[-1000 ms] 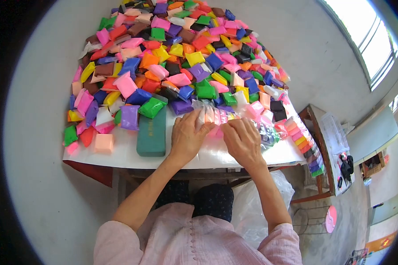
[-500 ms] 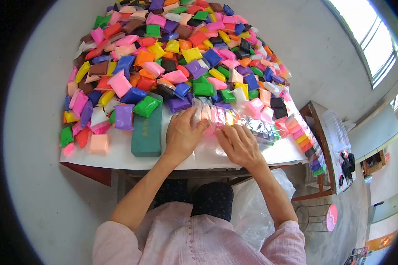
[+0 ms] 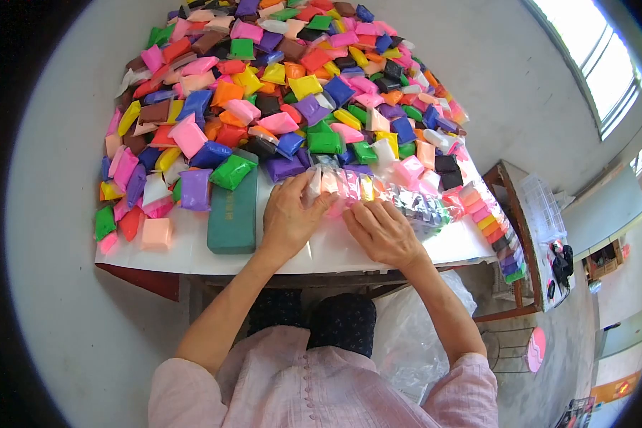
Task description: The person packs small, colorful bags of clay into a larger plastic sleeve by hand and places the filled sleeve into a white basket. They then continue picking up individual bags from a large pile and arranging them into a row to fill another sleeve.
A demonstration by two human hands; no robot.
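A clear plastic bag (image 3: 367,187) filled with a row of coloured packets lies along the front part of the white table. My left hand (image 3: 292,217) grips the bag's left end, thumb and fingers closed on the plastic. Further right, my right hand (image 3: 384,230) has its fingers curled and pressed together on the near side of the same bag. Just left of my left hand is a long green box (image 3: 232,214), with a green packet (image 3: 233,172) resting on its far end.
A large heap of coloured packets (image 3: 310,108) covers the table behind the bag. A stacked row of packets (image 3: 493,232) lies at the right edge. Beyond are a side table (image 3: 510,187) with a white wire basket (image 3: 541,207), and plastic sheeting (image 3: 414,342) below.
Both hands remain on the bag, with only a slight shift. The box and heap appear slightly further left in the view.
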